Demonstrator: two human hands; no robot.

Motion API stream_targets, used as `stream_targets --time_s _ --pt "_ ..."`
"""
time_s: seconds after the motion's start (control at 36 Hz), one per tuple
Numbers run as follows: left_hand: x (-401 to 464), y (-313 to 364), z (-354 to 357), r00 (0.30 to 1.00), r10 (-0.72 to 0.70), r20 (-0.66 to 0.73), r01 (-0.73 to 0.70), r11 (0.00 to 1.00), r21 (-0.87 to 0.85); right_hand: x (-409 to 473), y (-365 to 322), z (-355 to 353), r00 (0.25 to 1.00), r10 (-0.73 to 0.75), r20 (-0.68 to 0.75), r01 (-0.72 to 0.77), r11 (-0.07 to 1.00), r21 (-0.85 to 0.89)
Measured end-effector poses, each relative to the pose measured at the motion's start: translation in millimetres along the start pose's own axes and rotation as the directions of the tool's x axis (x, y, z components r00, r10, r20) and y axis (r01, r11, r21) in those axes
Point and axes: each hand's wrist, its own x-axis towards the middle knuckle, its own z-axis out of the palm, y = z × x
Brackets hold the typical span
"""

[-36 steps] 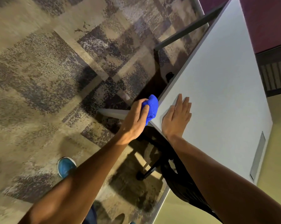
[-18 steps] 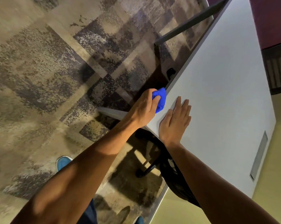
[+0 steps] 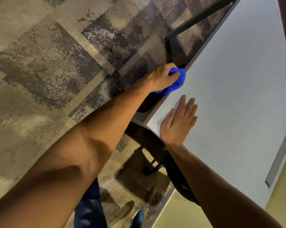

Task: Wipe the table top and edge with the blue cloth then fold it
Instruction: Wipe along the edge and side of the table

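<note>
The white table point(image 3: 237, 89) fills the right side of the head view, its left edge running up and to the right. My left hand point(image 3: 162, 77) is shut on the bunched blue cloth point(image 3: 178, 81) and presses it against that left edge, partway along from the near corner. My right hand point(image 3: 180, 122) lies flat, fingers spread, on the table top near the near corner, below and to the right of the cloth.
Patterned grey-brown carpet point(image 3: 56, 71) covers the floor at left. A dark table frame bar point(image 3: 200, 15) shows under the far end. A black chair point(image 3: 177, 176) stands under the near corner. A grey slot cover point(image 3: 278, 160) sits in the table top at right.
My left hand has slid the blue cloth farther along the table's left edge, away from the near corner. My right hand has stayed flat on the table top.
</note>
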Motion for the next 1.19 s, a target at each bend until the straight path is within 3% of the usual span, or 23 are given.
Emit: stream_targets --time_s 0.31,0.47,0.56,0.67,0.72,0.89,1.11,1.19 --pt "-104 -49 -2 0.997 -0.046 -0.06 0.04 0.995 -0.094 -2 -5 -7 1.0 0.012 0.018 -0.012 0.999 0.037" --pt "-152 -52 -5 0.997 0.029 -0.075 -0.033 0.998 -0.059 1 3 -1 1.0 -0.002 0.023 0.001 0.999 0.043" --pt "-163 -52 -19 0.998 0.053 0.033 -0.055 0.997 0.055 3 6 1 1.0 -0.003 0.016 0.002 0.999 0.053" --pt "-163 -48 -53 0.95 -0.064 0.307 -0.034 0.953 0.301 2 5 6 1.0 -0.017 -0.009 0.018 0.999 0.031" --pt "-151 -41 -74 0.942 -0.091 0.323 -0.021 0.945 0.328 2 4 7 1.0 -0.01 -0.006 0.01 1.0 0.019" --pt "-98 -9 -102 0.993 -0.006 0.115 -0.018 0.979 0.203 3 1 -1 1.0 0.014 0.005 -0.014 1.0 0.018" --pt "-48 15 -51 0.99 0.011 -0.14 0.007 0.992 0.126 0 -6 -8 1.0 0.024 0.02 -0.023 1.0 -0.01" --pt "-34 22 -21 0.986 -0.017 -0.164 0.024 0.999 0.04 0 -7 -9 1.0 0.023 0.012 -0.023 1.0 0.001"
